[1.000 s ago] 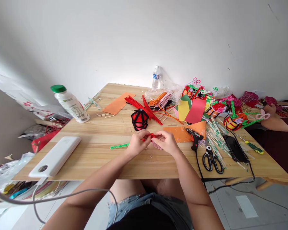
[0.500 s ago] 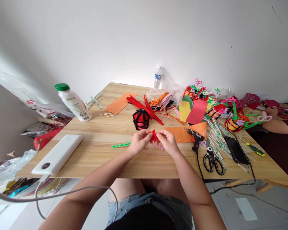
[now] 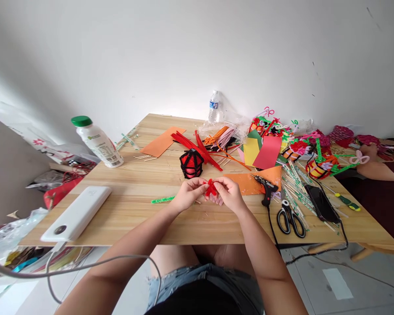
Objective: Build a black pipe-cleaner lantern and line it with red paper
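1. Big wooden table (image 3: 134,192) fills most of the view, pushed against a plain white wall, and the right half is buried in craft stuff.
2. White power bank (image 3: 76,214) lies flat near the front left edge, long side running diagonally toward the far right, with a grey cable hanging off the near end.
3. White bottle with a green cap (image 3: 96,141) stands near the far left edge, and a small clear water bottle (image 3: 213,106) is at the back by the wall.
4. Orange paper sheet (image 3: 162,141) lies flat at the back; yellow and red sheets (image 3: 262,151) lean together further right.
5. Red and black lantern-looking thing (image 3: 191,163) sits upright just beyond the hands, with a bundle of red pipe cleaners (image 3: 197,146) behind it.
6. Black glue gun (image 3: 265,189) rests on another orange sheet just right of the hands, and scissors (image 3: 290,221) lie near the front beside a dark phone (image 3: 321,203).
7. Left hand (image 3: 187,195) and right hand (image 3: 228,195) meet over the table's middle, both pinched narrow, thumbs and fingertips closed on the same little piece.
8. That piece is a red pipe cleaner (image 3: 211,188), fuzzy and bright red, bent into a small knot or bow shape between the fingertips. It's too scrunched to have a clear long axis; a short end seems to stick up, away from the table.
9. Green pipe cleaner (image 3: 163,200) lies flat just left of the left hand, running left-right.
10. Another person's hand (image 3: 369,153) rests at the far right edge.
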Available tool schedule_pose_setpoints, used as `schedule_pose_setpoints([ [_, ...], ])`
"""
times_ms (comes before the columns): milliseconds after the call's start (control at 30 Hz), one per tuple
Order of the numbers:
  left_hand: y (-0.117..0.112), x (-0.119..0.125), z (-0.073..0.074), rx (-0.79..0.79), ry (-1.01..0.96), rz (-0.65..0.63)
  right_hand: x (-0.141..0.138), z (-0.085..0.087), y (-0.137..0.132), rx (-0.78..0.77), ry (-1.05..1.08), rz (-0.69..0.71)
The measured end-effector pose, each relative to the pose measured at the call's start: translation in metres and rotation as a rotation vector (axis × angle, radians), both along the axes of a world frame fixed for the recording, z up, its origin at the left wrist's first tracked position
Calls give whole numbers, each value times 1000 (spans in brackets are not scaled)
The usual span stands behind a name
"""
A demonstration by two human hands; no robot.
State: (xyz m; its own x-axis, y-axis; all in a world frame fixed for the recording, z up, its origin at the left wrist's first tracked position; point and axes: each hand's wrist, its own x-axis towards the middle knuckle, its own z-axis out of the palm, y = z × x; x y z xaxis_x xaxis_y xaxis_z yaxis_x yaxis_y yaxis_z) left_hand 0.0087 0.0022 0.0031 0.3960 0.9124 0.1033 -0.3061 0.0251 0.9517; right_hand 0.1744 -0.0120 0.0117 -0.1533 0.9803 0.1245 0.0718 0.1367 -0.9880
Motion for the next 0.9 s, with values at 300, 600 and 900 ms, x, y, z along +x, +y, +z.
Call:
schedule_pose_setpoints([
  [300, 1, -1, -1, 43, 157, 6, -2, 1, 1, 238, -118, -70],
  [600, 1, -3, 4, -1, 188, -144, 3, -2, 4, 215, -170, -81],
  [900, 5, -4, 6, -117, 145, -184, 4, 2, 3, 326, -255, -98],
])
